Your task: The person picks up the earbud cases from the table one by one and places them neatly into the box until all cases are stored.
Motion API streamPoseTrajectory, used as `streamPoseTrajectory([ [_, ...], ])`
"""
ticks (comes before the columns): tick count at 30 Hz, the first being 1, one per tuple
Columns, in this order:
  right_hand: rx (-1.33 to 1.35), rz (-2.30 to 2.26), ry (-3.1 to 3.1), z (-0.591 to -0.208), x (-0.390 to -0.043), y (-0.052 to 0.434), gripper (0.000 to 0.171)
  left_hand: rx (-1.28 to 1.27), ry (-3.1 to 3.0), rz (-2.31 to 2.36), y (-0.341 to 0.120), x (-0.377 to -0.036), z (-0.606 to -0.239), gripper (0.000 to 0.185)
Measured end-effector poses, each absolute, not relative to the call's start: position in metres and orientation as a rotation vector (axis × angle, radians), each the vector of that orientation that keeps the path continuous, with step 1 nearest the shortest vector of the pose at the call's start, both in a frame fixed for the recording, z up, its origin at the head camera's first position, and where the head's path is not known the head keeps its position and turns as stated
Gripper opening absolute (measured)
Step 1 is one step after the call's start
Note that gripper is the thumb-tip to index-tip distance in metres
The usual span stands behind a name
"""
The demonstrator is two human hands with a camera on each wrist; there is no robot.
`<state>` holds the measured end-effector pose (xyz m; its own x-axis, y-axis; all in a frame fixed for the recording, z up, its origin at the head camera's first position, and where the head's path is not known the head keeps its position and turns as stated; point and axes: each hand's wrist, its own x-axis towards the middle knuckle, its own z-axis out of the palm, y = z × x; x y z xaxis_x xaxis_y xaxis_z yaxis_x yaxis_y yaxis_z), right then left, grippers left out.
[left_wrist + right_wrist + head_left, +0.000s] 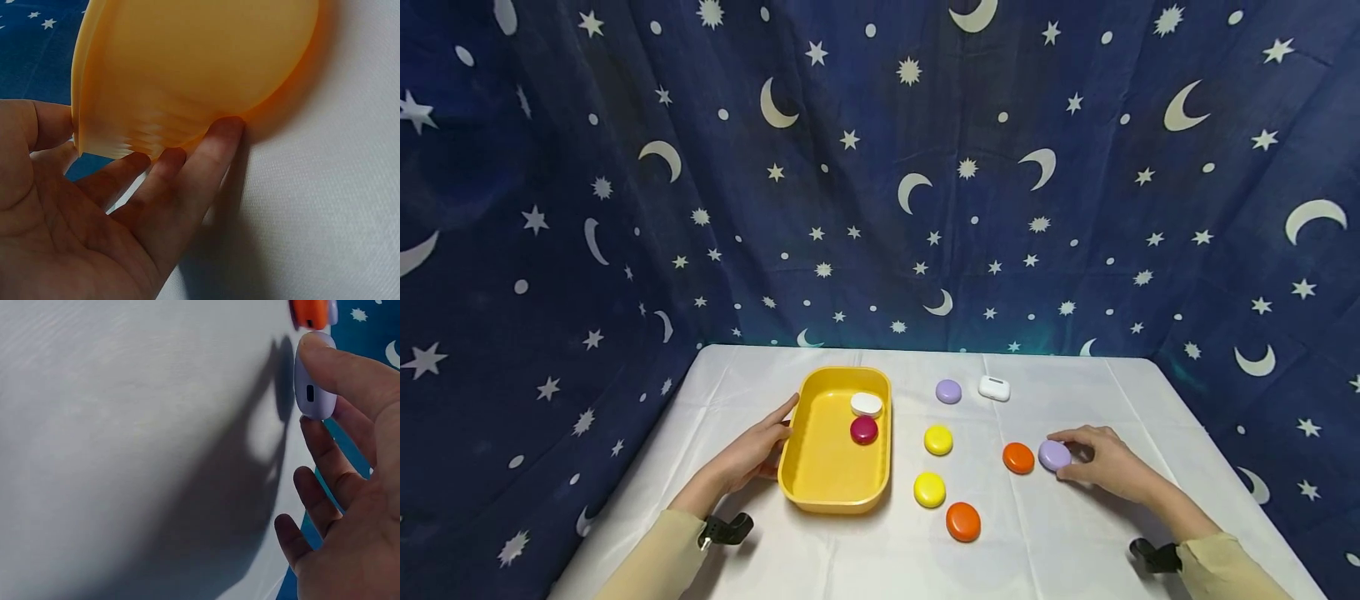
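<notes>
My right hand [1105, 458] pinches a round lilac case [1055, 455] between thumb and fingers at the table's right side. In the right wrist view this lilac case [315, 384] stands on edge, a small dark port showing on its side; the other fingers are spread away from it. At left, my left hand [758, 450] holds the left side of a yellow tray [835, 506]. The left wrist view shows its fingers [215, 144] against the tray's outer wall and rim. Inside the tray lie a white oval case [867, 405] and a dark red round case [864, 430].
Between tray and right hand lie two yellow cases [929, 490], two orange cases [1018, 458], another lilac case [948, 392] and a white earbud case [994, 388]. The white-covered table [865, 558] ends at a dark blue curtain [850, 192] with stars and moons.
</notes>
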<state>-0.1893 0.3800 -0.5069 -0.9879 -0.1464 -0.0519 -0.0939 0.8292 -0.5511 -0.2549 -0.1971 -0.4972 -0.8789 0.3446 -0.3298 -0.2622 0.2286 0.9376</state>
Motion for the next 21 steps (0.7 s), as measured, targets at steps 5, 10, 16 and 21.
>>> streamPoseTrajectory([
  [5,-0.225,-0.921,2.953,-0.501,-0.193,0.375,0.060,0.091,2.021,1.710,-0.198,-0.253,-0.498,0.066],
  [10,-0.279,-0.956,2.974,-0.490,-0.200,0.363,0.056,0.082,2.024,1.712,-0.198,-0.252,-0.498,0.066],
  [16,-0.394,-0.983,2.982,-0.475,-0.213,0.338,0.053,0.075,2.023,1.715,-0.198,-0.253,-0.499,0.066],
  [21,-0.417,-0.993,2.945,-0.465,-0.226,0.313,0.051,0.074,2.033,1.708,-0.198,-0.254,-0.499,0.066],
])
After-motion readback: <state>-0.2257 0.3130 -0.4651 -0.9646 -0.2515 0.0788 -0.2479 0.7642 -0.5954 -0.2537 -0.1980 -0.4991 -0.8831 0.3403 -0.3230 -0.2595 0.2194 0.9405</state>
